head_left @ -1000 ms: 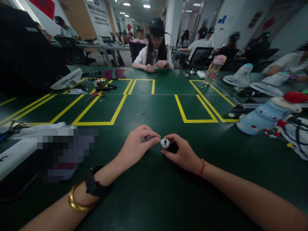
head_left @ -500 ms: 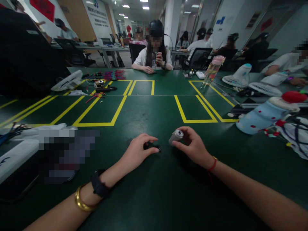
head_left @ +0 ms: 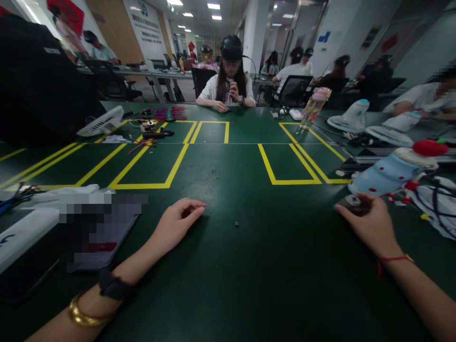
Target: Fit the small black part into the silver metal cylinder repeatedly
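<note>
My right hand (head_left: 374,221) grips a small silver cylinder (head_left: 353,200) with a round end facing up, much like a small motor. It is out to the right, just in front of a blue bottle. My left hand (head_left: 181,219) is over the green table (head_left: 270,256), thumb and forefinger brought together at the tips. Whether anything sits between them cannot be made out. To the right of those fingertips, a tiny dark ring-like part (head_left: 236,223) lies on the tabletop, apart from both hands.
The blue bottle (head_left: 379,172) with a red top and tangled cables (head_left: 436,204) are at right. A phone-like slab (head_left: 103,237) and white box (head_left: 28,232) lie at left. Farther back are wires (head_left: 167,113), a clear bottle (head_left: 315,108), small fans (head_left: 349,116) and a seated person (head_left: 228,80).
My right hand has carried the silver cylinder from the middle far to the right. The left hand has drawn back leftward, its fingertips closing, leaving the tiny ring-like part in plain view.
</note>
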`<action>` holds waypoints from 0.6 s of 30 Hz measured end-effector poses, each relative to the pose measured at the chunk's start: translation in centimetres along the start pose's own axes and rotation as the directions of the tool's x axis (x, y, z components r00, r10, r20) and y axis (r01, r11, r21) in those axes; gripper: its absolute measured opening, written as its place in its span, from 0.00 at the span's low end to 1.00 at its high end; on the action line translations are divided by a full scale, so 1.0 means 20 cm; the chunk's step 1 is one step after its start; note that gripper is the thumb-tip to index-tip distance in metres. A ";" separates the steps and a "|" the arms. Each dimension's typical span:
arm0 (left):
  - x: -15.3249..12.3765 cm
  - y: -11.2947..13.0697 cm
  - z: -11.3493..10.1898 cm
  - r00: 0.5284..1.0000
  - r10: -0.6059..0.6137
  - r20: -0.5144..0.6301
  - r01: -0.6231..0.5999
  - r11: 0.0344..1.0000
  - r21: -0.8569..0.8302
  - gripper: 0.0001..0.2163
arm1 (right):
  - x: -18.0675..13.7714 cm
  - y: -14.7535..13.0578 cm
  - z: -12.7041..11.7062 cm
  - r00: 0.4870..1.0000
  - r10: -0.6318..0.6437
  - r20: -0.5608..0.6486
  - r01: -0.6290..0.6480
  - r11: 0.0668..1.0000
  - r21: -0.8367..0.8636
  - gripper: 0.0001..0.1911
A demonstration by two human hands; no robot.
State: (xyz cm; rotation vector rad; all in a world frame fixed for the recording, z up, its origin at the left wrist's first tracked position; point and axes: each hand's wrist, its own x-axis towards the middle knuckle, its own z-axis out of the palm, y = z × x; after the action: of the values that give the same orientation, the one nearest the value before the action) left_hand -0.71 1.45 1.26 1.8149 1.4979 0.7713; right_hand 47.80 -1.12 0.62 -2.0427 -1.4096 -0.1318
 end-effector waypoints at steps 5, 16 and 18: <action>0.00 0.00 0.02 0.999 0.012 -0.031 -0.011 0.999 0.032 0.14 | -0.20 -0.41 0.06 0.841 -0.539 0.040 0.534 0.840 0.097 0.22; -0.01 -0.03 0.03 0.995 0.097 -0.039 -0.090 0.984 0.151 0.12 | -0.29 -0.93 0.27 0.617 -0.735 0.281 0.628 0.675 0.387 0.12; -0.01 -0.03 0.03 0.995 0.082 -0.054 -0.074 0.988 0.138 0.12 | -0.18 -0.79 0.16 0.721 -0.664 0.197 0.604 0.742 0.290 0.13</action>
State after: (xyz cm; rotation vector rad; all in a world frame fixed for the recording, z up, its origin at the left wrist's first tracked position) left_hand -0.57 1.29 0.47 1.9779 1.5586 0.7837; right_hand 31.84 1.20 3.71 -1.3569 -2.1813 0.0304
